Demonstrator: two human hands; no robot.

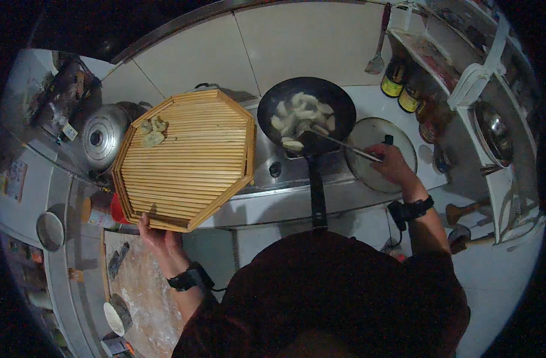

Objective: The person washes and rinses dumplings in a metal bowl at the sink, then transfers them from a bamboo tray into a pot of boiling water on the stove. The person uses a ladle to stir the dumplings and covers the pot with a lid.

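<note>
My left hand (159,237) grips the near edge of an octagonal slatted tray (188,152), apparently bamboo. Several dumplings (153,138) lie together near the tray's far left side. In my right hand (391,165) is the handle of a metal utensil (349,147), perhaps a ladle or spatula. Its head rests among pale dumplings (305,109) in a black wok (273,96). The wok's dark handle (316,192) points towards me. Beneath my right hand lies a round glass lid (367,172) with a black knob.
A lidded metal pot (103,134) stands left of the tray. Bottles with yellow labels (392,80) line the right wall below a shelf (422,53). A spatula (375,62) hangs on the back wall. At lower left, a floury board (150,308) holds a cleaver (117,259) and a bowl (116,315).
</note>
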